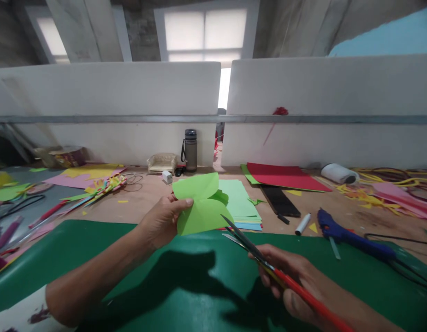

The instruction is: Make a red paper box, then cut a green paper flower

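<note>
Held up over the mat, a light green piece of paper (pixel 201 216) has a cut running in from its right side, and its right edges are rounded. My left hand (pixel 164 216) pinches it at the left edge, thumb on top. In my right hand (pixel 289 272) is a pair of scissors (pixel 246 244) with red handles, pointing up and left. Their blades are slightly apart, and the upper tip is close to the lower right edge of the paper. Behind the held piece lies a stack of pale green paper (pixel 239 200), with blue sheets at its bottom.
A green mat (pixel 130 286) covers the near table. To the right lie a blue glue gun (pixel 355 240), a white marker (pixel 303 224), a black phone (pixel 280 201) and red paper (pixel 286 177). A bottle (pixel 191 151) stands at the back, and paper strips (pixel 104 186) lie left.
</note>
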A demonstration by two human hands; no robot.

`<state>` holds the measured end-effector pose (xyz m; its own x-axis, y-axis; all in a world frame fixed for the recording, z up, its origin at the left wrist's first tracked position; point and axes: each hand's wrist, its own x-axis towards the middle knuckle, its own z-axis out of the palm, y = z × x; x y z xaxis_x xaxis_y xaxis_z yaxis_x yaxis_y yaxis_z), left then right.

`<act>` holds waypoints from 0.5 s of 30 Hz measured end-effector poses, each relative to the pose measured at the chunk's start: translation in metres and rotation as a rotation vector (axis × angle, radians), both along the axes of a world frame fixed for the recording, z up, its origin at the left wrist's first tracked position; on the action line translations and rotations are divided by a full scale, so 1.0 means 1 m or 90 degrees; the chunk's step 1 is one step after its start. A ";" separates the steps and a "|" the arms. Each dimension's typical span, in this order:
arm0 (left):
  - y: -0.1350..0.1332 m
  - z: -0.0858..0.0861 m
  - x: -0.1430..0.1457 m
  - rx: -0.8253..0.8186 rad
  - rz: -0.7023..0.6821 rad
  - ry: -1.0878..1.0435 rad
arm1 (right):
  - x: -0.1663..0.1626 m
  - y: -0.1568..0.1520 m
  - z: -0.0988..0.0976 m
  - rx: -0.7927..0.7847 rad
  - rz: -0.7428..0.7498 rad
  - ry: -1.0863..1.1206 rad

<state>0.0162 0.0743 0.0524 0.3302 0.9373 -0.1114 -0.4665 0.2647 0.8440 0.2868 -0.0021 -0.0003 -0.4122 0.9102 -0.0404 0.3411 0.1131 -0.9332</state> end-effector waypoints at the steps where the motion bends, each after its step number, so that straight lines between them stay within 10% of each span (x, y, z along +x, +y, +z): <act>1: -0.001 0.000 0.001 0.000 0.000 0.003 | 0.000 0.000 -0.001 -0.005 0.008 0.004; 15: -0.013 0.007 0.012 -0.033 0.049 0.013 | 0.005 0.002 -0.007 0.004 0.030 0.011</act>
